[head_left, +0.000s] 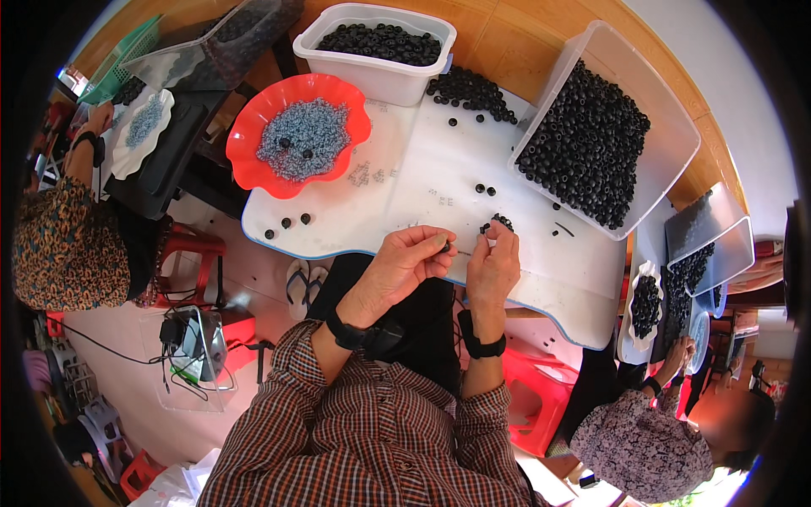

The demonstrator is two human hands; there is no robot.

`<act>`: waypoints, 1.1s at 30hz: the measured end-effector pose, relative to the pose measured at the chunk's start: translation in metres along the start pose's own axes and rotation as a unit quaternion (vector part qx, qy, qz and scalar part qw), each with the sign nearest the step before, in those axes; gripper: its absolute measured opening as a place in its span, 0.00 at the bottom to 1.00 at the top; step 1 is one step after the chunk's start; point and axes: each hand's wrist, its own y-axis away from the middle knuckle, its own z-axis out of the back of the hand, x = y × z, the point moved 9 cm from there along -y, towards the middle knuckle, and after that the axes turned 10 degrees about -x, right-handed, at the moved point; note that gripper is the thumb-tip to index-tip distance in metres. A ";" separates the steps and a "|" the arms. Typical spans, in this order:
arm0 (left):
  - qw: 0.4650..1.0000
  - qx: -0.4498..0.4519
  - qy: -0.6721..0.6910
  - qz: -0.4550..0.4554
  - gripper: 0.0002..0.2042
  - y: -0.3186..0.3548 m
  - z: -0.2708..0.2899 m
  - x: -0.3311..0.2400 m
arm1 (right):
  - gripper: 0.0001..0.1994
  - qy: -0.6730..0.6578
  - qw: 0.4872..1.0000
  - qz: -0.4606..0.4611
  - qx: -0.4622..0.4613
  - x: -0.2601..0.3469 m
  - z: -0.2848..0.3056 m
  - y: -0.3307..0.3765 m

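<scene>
Two bare hands close together at the front edge of the white desk (397, 203). Left hand (407, 262): thumb and fingers pinched on a small dark piece (445, 246), detail too small to read. Right hand (492, 269): fingers bent, tips close together just beside a small cluster of black beads (503, 222); can't tell if it grips anything. Three loose beads (285, 223) near the desk's left front edge, a loose pair (485, 189) mid-desk. Beyond, left: red wavy-rimmed bowl (240, 139) of small grey-blue pieces, a few black beads on top. Right: tilted clear bin (667, 144), black beads heaped inside. Back: loose pile of black beads (473, 91), next to a white tub (363, 71) also holding black beads
</scene>
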 end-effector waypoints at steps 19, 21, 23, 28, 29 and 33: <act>1.000 -0.001 -0.002 0.002 0.11 0.000 0.004 0.000 | 0.13 0.015 0.998 0.056 0.020 0.012 -0.004 -0.004; 1.000 0.000 -0.003 0.003 0.11 0.000 0.002 0.000 | 0.13 0.040 0.998 0.049 0.004 0.011 -0.001 -0.002; 1.000 -0.004 -0.003 0.001 0.11 0.001 0.003 -0.001 | 0.13 0.018 0.999 0.030 0.004 0.015 0.002 0.002; 1.000 -0.002 -0.013 -0.004 0.11 0.001 0.002 0.000 | 0.11 -0.106 0.994 0.005 0.027 0.024 0.012 0.006; 1.000 -0.002 -0.013 -0.004 0.11 0.001 0.002 0.000 | 0.10 -0.195 0.976 -0.070 0.064 0.021 0.008 0.008; 1.000 -0.006 -0.022 -0.016 0.11 0.002 0.000 -0.001 | 0.08 -0.344 0.916 -0.172 0.119 0.025 0.003 0.016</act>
